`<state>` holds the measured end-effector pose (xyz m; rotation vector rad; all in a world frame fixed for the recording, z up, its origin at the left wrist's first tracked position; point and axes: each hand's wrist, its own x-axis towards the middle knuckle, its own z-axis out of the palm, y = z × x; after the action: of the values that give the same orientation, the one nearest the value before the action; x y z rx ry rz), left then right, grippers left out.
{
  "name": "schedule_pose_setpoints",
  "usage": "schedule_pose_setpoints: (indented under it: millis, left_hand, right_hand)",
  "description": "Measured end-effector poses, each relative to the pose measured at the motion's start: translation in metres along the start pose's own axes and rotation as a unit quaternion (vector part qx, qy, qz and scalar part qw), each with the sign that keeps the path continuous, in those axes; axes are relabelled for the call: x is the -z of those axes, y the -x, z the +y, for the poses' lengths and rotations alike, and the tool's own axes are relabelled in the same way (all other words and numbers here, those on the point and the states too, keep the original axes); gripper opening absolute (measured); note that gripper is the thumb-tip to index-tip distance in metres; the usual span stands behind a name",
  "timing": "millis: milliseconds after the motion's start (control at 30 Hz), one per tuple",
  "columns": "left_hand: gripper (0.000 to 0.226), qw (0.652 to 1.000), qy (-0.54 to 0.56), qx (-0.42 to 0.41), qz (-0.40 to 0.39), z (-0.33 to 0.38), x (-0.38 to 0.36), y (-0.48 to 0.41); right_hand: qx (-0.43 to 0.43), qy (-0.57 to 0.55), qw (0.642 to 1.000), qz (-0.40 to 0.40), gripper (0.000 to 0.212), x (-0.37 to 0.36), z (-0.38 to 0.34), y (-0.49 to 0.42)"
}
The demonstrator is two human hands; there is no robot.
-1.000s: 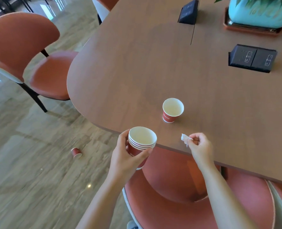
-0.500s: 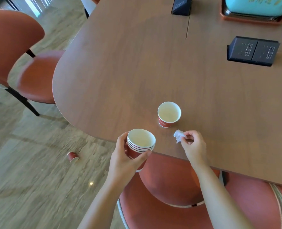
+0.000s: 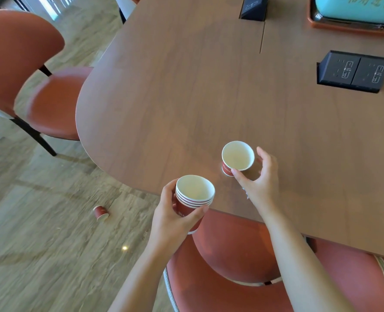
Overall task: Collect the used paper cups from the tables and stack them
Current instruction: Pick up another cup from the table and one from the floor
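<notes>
My left hand (image 3: 175,217) grips a stack of several red paper cups (image 3: 194,199), white inside, held just off the table's near edge. A single red paper cup (image 3: 237,157) stands upright on the brown table (image 3: 175,97). My right hand (image 3: 259,179) curves around that cup: the thumb touches its near side, while the fingers are spread a little apart from its right side. A sliver of white tissue (image 3: 245,192) shows under the palm's edge; I cannot tell whether it is held. Another red cup (image 3: 100,213) lies on its side on the floor.
Red upholstered chairs stand at the left (image 3: 29,86) and below the near table edge (image 3: 242,266). Two black socket boxes (image 3: 353,72) (image 3: 253,7) are raised from the tabletop. A turquoise pot on a red tray (image 3: 353,23) sits at the far right.
My right hand moved from the table's near edge, where it pinched the tissue, forward to the single cup and opened around it. The left hand with the stack stayed put.
</notes>
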<state>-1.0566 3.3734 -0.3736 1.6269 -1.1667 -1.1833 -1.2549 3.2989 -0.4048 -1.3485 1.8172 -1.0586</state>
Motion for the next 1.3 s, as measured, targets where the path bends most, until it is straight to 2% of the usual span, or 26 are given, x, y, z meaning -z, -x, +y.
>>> schedule_pose_setpoints:
  millis: [167, 533, 700, 900, 1067, 1300]
  left_hand:
    - [0.063, 1.000, -0.002, -0.005, 0.003, 0.000, 0.005, 0.001]
    - [0.063, 1.000, -0.009, 0.004, 0.016, 0.001, 0.010, 0.004]
    - [0.066, 1.000, -0.014, -0.002, 0.012, 0.000, 0.014, 0.008]
    - [0.068, 0.999, -0.028, -0.013, 0.010, 0.001, 0.023, 0.019]
    - [0.070, 0.998, -0.054, -0.018, 0.022, -0.001, 0.032, 0.033]
    - [0.069, 0.997, -0.055, -0.041, 0.028, 0.002, 0.047, 0.056]
  right_hand:
    - [0.001, 0.022, 1.000, -0.007, 0.084, -0.007, -0.003, -0.005]
    - [-0.021, 0.014, 1.000, -0.016, 0.074, -0.010, -0.007, -0.004]
    - [0.007, 0.007, 1.000, -0.010, 0.073, -0.005, -0.023, 0.009]
    - [0.052, -0.048, 0.996, -0.061, 0.066, 0.005, -0.052, 0.037]
    - [0.068, -0.062, 0.993, -0.077, 0.066, 0.014, -0.076, 0.061]
    - [0.095, -0.110, 0.979, -0.142, 0.067, 0.026, -0.097, 0.088]
